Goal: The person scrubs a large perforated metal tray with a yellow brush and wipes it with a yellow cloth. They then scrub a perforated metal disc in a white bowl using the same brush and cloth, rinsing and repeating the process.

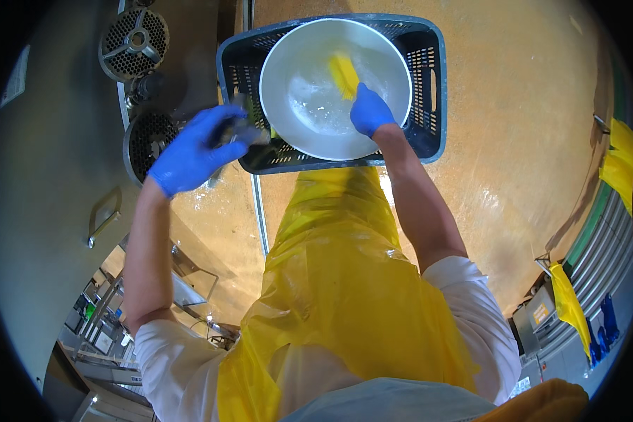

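A round white tub [316,126] sits in a dark plastic crate [342,164] with slotted walls. My right hand [371,111], in a blue glove, grips a yellow brush [344,76] inside the tub, its bristles over the whitish, wet-looking bottom. My left hand [195,147], gloved in blue too, is at the crate's left side. Its fingers are curled around a small greyish part [242,132], blurred by motion, so I cannot tell exactly what it is. A bit of something yellow-green [273,133] shows between tub and crate.
Round perforated metal discs [135,43] with three-armed hubs stand at the upper left, a second disc [150,145] below. A grey panel with a metal handle [105,227] is on the left. Yellow sheeting [569,306] and blue gloves [603,327] hang at right, beyond the wet tan floor [506,132].
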Motion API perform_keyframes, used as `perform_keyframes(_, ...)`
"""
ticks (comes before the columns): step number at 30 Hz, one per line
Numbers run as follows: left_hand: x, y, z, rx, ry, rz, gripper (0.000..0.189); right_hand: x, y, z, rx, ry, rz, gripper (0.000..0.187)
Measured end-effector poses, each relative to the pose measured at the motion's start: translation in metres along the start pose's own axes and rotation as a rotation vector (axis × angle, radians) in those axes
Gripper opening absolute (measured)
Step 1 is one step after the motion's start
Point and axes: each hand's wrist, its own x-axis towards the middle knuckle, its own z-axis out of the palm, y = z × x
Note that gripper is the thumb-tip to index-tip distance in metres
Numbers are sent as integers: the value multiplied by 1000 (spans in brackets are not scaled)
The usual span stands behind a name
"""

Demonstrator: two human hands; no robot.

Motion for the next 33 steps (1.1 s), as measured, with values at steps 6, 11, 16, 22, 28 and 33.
perform_keyframes(6, 124, -8, 104, -1135, -121, -108, 50, -31, 3, -44, -16, 64, -94, 32)
perform_keyframes(11, 229, -68, 175, -1320, -7, -423, 48, -20, 9, -37, -16, 42, -91, 34)
perform_keyframes(16, 275, -124, 211, -1545, -44, -550, 47, 11, -3, -32, -98, -45, 94, 35)
perform_keyframes(22, 298, -136, 210, -1608, -103, -535, 48, 20, -4, -33, -140, -154, -54, 36)
perform_keyframes(28, 306, -153, 215, -1666, -38, -437, 44, 20, -22, 15, -124, -60, -113, 35)
perform_keyframes(33, 299, -158, 202, -1696, 40, -508, 46, 46, -1, 23, -19, -81, 168, 34)
